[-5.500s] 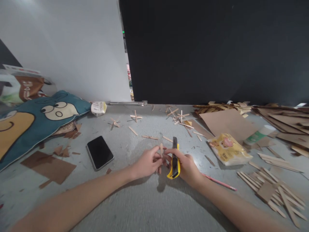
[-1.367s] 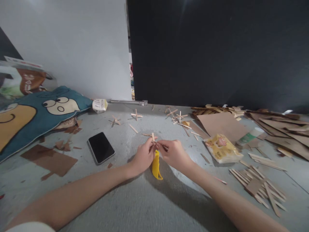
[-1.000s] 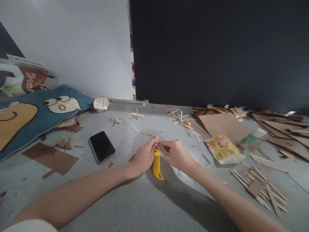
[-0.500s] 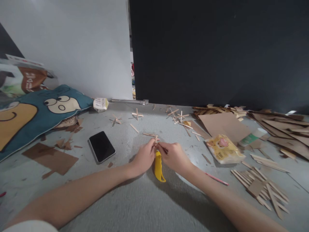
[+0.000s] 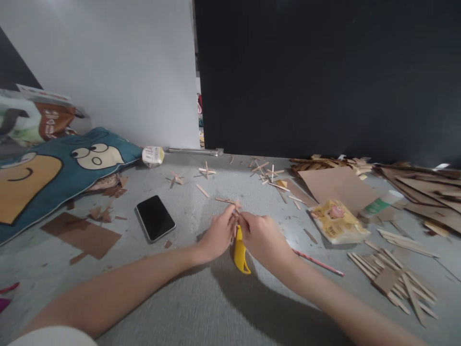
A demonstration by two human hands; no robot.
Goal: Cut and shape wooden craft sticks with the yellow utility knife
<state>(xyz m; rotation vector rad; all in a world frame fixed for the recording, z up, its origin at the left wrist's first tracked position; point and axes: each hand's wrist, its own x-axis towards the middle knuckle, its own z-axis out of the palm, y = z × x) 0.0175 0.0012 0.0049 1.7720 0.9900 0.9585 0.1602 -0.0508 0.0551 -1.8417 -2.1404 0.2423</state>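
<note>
My left hand [image 5: 219,231] is closed, fingertips pinching a small piece of pale wooden craft sticks [image 5: 236,206]. My right hand [image 5: 264,235] meets it from the other side, thumb and finger pressed together on the same piece. Fingers hide most of the piece, so its shape is unclear. Just below the hands lies a yellow curved tool with a looped end [image 5: 240,254], its upper end covered by the fingers. Beyond the fingertips, a loose craft stick [image 5: 225,200] rests on the grey surface.
A black phone [image 5: 155,218] lies left, near cardboard scraps [image 5: 84,235] and a blue pillow [image 5: 54,178]. Crossed-stick pieces [image 5: 206,170] stand further back. Right are a yellow packet [image 5: 338,223], a glue stick [image 5: 382,203], a red pencil [image 5: 319,262] and a pile of craft sticks [image 5: 396,281].
My right hand has rolled over and its fingers now cover more of the wooden piece. The view has shifted slightly, and more of the red pencil shows.
</note>
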